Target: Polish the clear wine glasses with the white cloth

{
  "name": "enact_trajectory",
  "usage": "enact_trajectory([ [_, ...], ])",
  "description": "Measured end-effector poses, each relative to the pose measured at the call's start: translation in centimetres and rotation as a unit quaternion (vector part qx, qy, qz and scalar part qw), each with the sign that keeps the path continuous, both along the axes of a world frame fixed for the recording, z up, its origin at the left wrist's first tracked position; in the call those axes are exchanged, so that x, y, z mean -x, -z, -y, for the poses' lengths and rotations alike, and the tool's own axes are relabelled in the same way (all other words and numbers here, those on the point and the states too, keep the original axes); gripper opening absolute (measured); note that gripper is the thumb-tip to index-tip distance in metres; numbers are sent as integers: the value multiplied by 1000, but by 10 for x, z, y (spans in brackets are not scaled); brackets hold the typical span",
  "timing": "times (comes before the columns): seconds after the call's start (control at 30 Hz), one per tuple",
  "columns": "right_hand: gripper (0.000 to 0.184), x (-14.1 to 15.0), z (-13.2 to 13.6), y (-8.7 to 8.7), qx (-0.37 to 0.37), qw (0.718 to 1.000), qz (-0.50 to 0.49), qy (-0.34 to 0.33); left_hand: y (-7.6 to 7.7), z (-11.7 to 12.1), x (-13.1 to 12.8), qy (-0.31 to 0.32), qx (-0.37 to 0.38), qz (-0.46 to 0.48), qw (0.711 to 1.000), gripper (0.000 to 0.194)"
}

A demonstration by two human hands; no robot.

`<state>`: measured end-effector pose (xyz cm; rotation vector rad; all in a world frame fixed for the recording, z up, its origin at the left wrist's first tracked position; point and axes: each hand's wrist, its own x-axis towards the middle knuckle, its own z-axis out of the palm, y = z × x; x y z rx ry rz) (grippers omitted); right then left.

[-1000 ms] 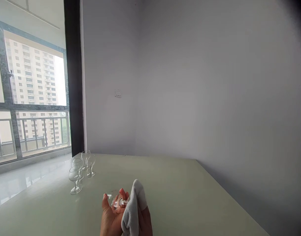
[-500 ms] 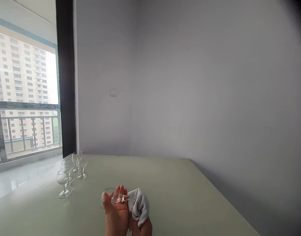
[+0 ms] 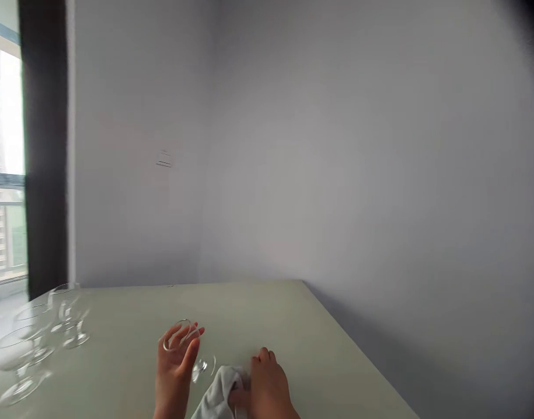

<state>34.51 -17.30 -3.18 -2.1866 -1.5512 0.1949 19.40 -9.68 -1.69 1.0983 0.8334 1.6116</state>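
Note:
My left hand (image 3: pixel 173 365) is curled around the bowl of a clear stemmed glass (image 3: pixel 201 368). The glass lies tilted: its rim shows among my fingers, and its foot sticks out to the right of my thumb. A grey cloth (image 3: pixel 223 391) hangs bunched from my right hand (image 3: pixel 269 375), with the fingers closed on it. The cloth is just below the glass's foot, and a small gap seems to separate them. Part of the cloth is hidden behind the right hand and the frame's lower edge.
Several clear stemmed glasses stand upright on the left of the pale green table (image 3: pixel 336 372), the closest being a blurred glass (image 3: pixel 20 372). Behind the table rises a grey wall (image 3: pixel 293 145) with a switch plate (image 3: pixel 164 158). A window (image 3: pixel 7 145) is at far left.
My view has swung right, so the standing glasses sit farther left. My right hand and the cloth have come away from the glass's foot. My left hand has turned, bringing the rim up.

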Motion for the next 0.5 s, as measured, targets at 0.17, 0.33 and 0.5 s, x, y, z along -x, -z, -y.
enact_trajectory([
  [0.17,42,-4,-13,-29,-115,979,-136,-101,2,13,-42,6,-28,-133,991,61],
  [0.33,16,-10,-47,-1,-178,945,-253,-103,4,4,-83,60,1,-106,993,66],
  [0.5,17,-52,-83,26,-176,939,-276,-106,44,-29,-103,168,15,-78,982,94],
])
